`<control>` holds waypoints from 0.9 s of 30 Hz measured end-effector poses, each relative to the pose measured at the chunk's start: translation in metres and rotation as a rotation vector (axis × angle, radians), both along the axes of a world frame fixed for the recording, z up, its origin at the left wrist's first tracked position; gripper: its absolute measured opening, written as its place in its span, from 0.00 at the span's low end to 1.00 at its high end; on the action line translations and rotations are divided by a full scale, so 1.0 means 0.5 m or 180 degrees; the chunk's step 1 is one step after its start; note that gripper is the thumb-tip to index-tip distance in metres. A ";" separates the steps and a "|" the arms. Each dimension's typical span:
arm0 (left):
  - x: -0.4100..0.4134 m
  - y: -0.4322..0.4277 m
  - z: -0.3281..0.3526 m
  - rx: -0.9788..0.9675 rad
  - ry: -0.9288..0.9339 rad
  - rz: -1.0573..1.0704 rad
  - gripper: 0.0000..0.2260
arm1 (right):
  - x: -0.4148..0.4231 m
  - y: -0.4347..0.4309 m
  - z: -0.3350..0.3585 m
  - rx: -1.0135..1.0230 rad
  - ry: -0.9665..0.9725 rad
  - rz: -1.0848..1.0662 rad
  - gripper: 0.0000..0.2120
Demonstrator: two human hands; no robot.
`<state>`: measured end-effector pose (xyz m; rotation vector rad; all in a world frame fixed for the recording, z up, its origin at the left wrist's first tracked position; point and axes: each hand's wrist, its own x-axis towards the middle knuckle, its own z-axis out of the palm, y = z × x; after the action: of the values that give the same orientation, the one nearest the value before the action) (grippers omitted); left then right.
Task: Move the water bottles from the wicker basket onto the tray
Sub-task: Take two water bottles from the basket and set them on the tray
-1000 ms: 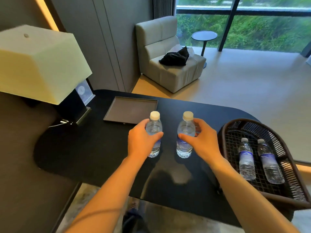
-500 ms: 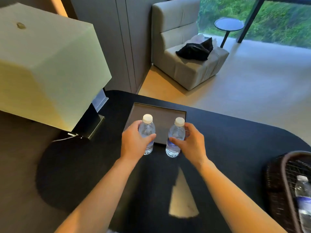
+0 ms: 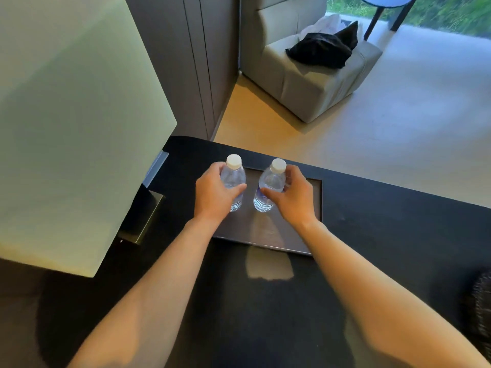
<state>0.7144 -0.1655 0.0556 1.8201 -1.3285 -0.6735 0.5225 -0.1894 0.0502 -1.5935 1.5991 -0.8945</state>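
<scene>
Your left hand and right hand each wrap a clear plastic bottle — thin, glossy, see-through, with a smooth matt white cap. Under them you have a dark tray with a smooth, faintly sheeny bed. The table around it looks matt black, though it throws back a pale glare patch. Your lamp shade reads as matt cloth or paper; its base looks like brushed metal. The armchair is matt woven cloth — black fabric lies crumpled on it.

The left hand and right hand each grip an upright, clear plastic, white-capped water bottle over the dark rectangular tray.
</scene>
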 end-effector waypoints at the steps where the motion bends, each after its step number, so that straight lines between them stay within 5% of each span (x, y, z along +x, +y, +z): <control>1: 0.005 -0.014 -0.008 -0.0026 -0.0005 0.0013 0.27 | 0.008 -0.014 -0.006 0.0003 0.0005 -0.0001 0.28; 27: 0.060 -0.145 -0.055 -0.0308 0.0011 -0.0217 0.27 | 0.083 -0.145 -0.060 -0.0338 0.0076 0.0035 0.31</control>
<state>0.7443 -0.2379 0.0279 1.7025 -1.4023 -0.6368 0.5640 -0.2617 0.0205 -1.6902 1.5806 -0.9723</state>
